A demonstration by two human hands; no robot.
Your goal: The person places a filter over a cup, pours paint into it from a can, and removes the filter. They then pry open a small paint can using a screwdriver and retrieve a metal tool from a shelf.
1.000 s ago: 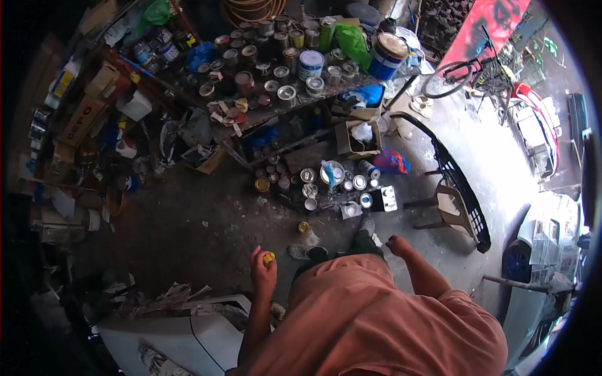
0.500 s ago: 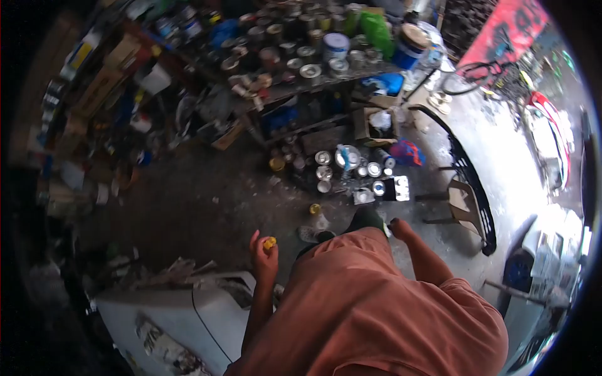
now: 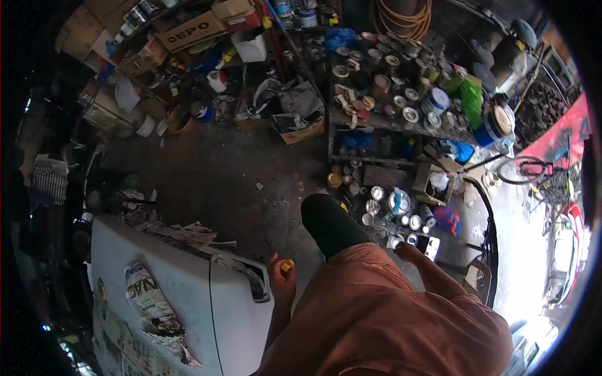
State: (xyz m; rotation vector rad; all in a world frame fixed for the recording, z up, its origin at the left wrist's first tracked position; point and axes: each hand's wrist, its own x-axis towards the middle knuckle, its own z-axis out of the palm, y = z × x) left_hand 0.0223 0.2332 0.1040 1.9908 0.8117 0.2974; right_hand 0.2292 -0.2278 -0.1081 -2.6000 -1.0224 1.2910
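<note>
My left hand [image 3: 282,279] is closed around a small yellow object [image 3: 287,266], whose kind I cannot make out. It is beside the pale car body panel [image 3: 188,282], near an opening in that panel. On the other side of my body my right hand [image 3: 409,252] hangs with its fingers curled; whatever they may hold is hidden. Beyond it on the floor stand several paint cans [image 3: 399,202] and a white box-like item [image 3: 429,246]. My raised knee [image 3: 332,222] in dark trousers shows between my hands.
A workbench [image 3: 433,130] crowded with cans and jars stands ahead. Cardboard boxes [image 3: 295,133] and a loaded shelf [image 3: 188,34] are at the left. A black bumper-like part [image 3: 492,232] and a stool [image 3: 478,279] are at the right. Newspaper [image 3: 147,294] covers part of the panel.
My view has swung left, bringing more of the shelf and panel into sight. My leg has lifted forward in a step. The yellow object is still in my left hand.
</note>
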